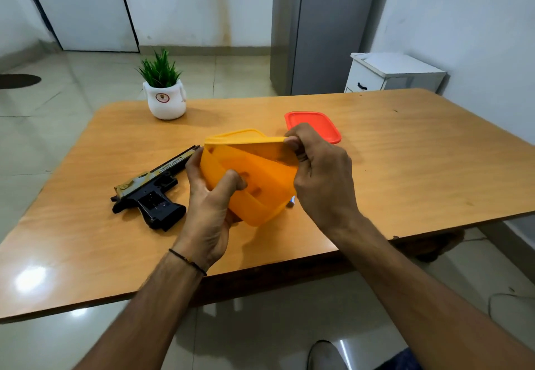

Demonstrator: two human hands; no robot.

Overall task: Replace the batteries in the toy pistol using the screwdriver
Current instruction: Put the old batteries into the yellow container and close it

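Right of the toy pistol point(150, 193), the left hand point(208, 213) gripped a tilted yellow box point(260, 193), the right hand point(321, 173) pinched its lid point(246, 136), and a sudden pop risked spillage.

Both forearms are bare. Just behind the left hand point(208, 210), a thin black thread bracelet point(188, 261) circles the wrist, with a small yellowish bead on it. Lower down, a patch of blue fabric point(405, 359) shows; which garment, I cannot tell.
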